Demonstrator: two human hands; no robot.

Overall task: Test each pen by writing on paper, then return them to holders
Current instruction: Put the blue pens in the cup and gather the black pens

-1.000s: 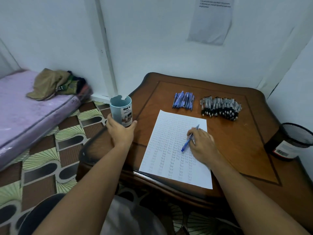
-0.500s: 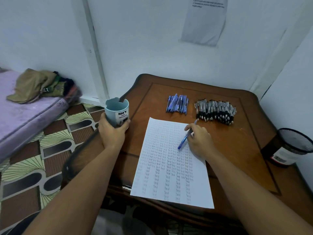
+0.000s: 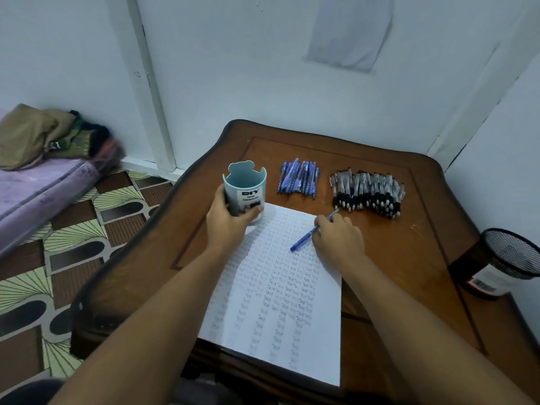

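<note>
My left hand [image 3: 228, 226] grips a light blue pen holder [image 3: 245, 188], empty inside, at the top left corner of the paper. A white sheet of paper [image 3: 277, 302] covered with rows of the word "Test" lies on the wooden table [image 3: 409, 273]. My right hand [image 3: 339, 239] holds a blue pen [image 3: 306, 236] with its tip down on the sheet. A pile of blue pens [image 3: 298, 180] lies behind the paper. Right of it is a larger pile of clear pens with black grips [image 3: 368, 192].
A black mesh holder [image 3: 502, 263] stands at the table's right edge. A mattress with folded clothes [image 3: 52, 138] lies on the patterned floor to the left. White walls close in behind and to the right of the table.
My left hand has carried the blue holder from beyond the table's left edge onto the table, to the paper's top left corner. My right hand keeps the pen on the paper.
</note>
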